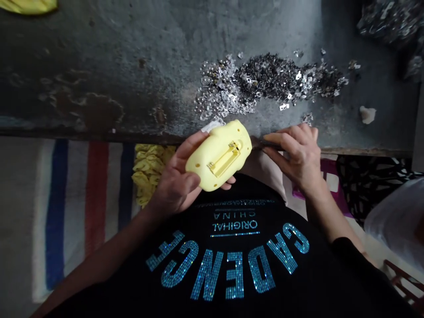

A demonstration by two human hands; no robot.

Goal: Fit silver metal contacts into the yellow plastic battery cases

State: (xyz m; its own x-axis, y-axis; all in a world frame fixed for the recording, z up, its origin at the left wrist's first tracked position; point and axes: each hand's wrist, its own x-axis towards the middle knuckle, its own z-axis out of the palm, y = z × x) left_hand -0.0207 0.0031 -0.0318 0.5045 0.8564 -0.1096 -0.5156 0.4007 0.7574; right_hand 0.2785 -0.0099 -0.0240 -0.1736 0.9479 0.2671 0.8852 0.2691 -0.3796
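Note:
A yellow plastic shell (205, 165) with an empty battery slot facing up is held in my left hand (180, 176), the fingers around its left end and underneath. Small metal contacts show at both ends of the slot. To the right of the shell, my right hand (296, 152) pinches a thin dark tool (272, 144) whose tip points toward the shell's right edge. Past my hands, a pile of small shiny metal pieces (265, 79) lies on the dark metal table (149, 57).
Several yellow pieces (149, 172) are heaped below the table edge at left, beside a striped sheet (96, 198). A clear bag of metal parts (391, 20) is at the back right. A small white lump (367, 115) sits on the table's right side.

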